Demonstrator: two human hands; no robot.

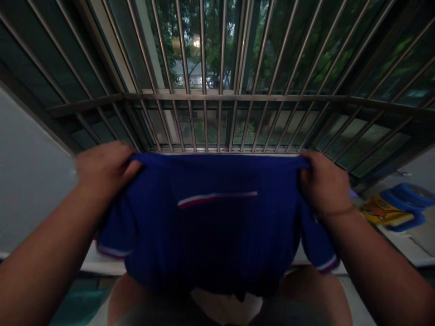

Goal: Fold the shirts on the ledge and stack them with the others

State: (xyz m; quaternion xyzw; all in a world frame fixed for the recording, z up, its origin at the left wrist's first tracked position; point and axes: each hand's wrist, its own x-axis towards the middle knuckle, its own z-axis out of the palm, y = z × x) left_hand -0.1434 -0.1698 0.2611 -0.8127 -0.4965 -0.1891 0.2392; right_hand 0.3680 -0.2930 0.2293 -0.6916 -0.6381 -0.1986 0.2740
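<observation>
A dark blue shirt (210, 231) with white-and-red trim on its pocket and sleeve cuffs hangs stretched between my two hands in front of me. My left hand (103, 170) grips its upper left edge. My right hand (324, 185) grips its upper right edge, and a thin band shows on that wrist. The shirt's lower part drapes down over my knees and hides what lies under it.
A window with a metal bar grille (217, 97) fills the wall ahead, with trees outside. A pale ledge (91, 262) runs below the window. On the right lie blue and yellow items (396, 208) on a light surface. A grey wall (27, 181) stands at left.
</observation>
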